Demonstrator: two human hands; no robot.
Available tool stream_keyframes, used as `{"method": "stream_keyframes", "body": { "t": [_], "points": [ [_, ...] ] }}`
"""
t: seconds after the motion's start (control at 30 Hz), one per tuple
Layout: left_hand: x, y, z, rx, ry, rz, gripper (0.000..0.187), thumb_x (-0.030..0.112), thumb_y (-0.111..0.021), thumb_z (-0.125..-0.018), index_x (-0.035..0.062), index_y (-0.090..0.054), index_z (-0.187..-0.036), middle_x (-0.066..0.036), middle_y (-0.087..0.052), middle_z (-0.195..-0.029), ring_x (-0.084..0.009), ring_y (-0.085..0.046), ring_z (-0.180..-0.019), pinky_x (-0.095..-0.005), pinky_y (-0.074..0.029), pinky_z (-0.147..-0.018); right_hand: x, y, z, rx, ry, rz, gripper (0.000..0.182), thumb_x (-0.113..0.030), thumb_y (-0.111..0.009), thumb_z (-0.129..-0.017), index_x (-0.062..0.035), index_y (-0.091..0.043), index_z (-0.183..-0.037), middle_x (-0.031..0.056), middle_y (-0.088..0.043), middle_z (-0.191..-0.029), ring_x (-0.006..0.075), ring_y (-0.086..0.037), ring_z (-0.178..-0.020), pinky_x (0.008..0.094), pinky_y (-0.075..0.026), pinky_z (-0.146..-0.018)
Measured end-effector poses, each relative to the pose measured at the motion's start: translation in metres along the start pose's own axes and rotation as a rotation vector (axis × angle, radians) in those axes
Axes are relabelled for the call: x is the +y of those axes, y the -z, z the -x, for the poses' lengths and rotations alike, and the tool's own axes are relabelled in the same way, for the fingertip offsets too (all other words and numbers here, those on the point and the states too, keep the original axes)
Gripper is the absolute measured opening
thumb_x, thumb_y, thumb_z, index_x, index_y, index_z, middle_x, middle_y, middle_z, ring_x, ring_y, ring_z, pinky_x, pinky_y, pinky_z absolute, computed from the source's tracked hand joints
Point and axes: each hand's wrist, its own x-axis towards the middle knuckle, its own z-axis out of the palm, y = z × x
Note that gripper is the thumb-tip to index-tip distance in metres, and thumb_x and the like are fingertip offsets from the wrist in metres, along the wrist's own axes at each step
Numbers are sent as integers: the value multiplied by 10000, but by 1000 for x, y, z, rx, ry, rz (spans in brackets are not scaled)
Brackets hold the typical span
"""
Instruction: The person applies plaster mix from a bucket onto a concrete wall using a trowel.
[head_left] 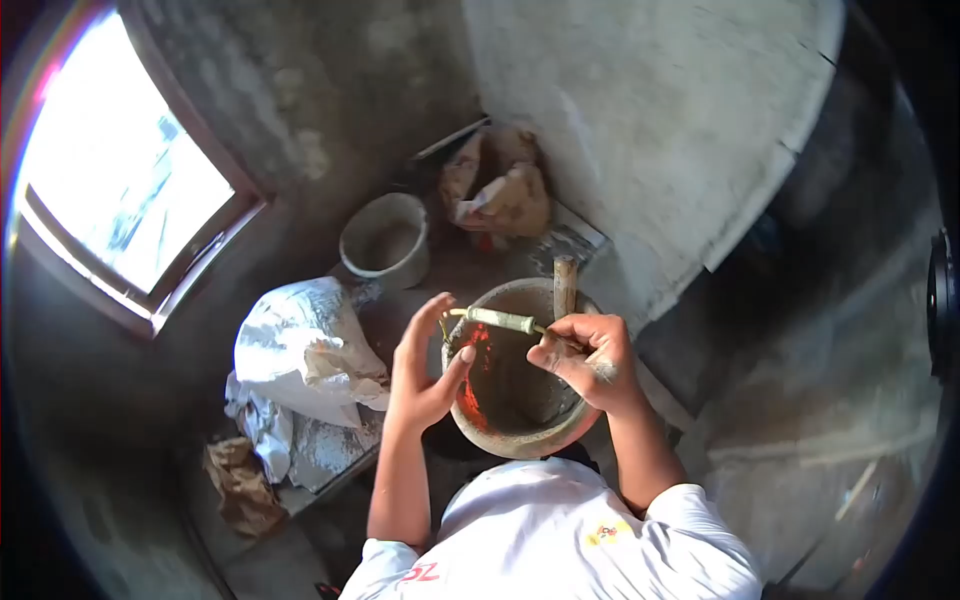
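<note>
A round bucket [575, 432] with a grey, crusted rim is right in front of my body. Across its mouth runs a wire handle with a pale grip [500, 320]. My right hand [598, 362] is closed, pinching the right end of this handle between thumb and fingers. At the left rim, my left hand [425, 370] has thumb and fingers apart beside the handle's left end. Bright red-orange patches [471, 395] show on the bucket's inner left wall. A wooden stick [565, 287] stands up at the bucket's far right edge.
An empty-looking pale bucket [385, 240] stands farther back, near a torn brown paper bag [505, 190]. To the left, a white sack [300, 340] lies on a board, with crumpled brown paper [242, 485] nearby. A bright window [120, 170] opens in the left wall.
</note>
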Motion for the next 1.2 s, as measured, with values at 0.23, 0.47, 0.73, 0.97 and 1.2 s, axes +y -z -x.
{"method": "stream_keyframes", "body": {
  "t": [0.23,0.47,0.73,0.97,1.2],
  "points": [
    [36,-50,58,-307,196,422,419,220,-669,-1002,48,-468,-676,81,-379,-621,-24,-323,-618,-264,-254,-510,12,18,120,339,-44,225,322,-230,-901,-781,4,-689,-846,-78,-569,-677,-2,-453,-624,204,-352,-550],
    [55,-91,113,-397,227,303,451,217,-720,-957,32,-484,-621,39,-369,-567,-66,-310,-566,-312,-245,-490,20,20,195,873,350,572,432,-338,-893,-764,-70,-559,-819,-53,-464,-657,79,-408,-567,231,-322,-539],
    [140,-103,164,-447,40,-15,329,155,-709,-923,-16,-595,-666,-92,-531,-544,-106,-465,-516,-317,-356,-486,38,-3,243,429,-545,-976,707,-766,-412,-939,-105,-580,-750,1,-528,-652,104,-467,-527,257,-312,-446],
    [196,-138,208,-354,77,7,457,189,-712,-948,0,-447,-626,-10,-348,-546,-70,-304,-572,-317,-267,-478,75,27,309,358,-570,-889,560,-649,-522,-963,-124,-552,-770,-31,-471,-645,88,-412,-478,228,-264,-414],
    [236,-185,248,-310,96,35,447,236,-708,-950,-19,-512,-639,-25,-407,-541,-80,-337,-567,-317,-300,-481,-15,71,417,193,-119,-1294,716,-732,-419,-957,-124,-597,-1289,107,-655,-1112,266,-631,-1041,349,-524,-786]
  ]
}}
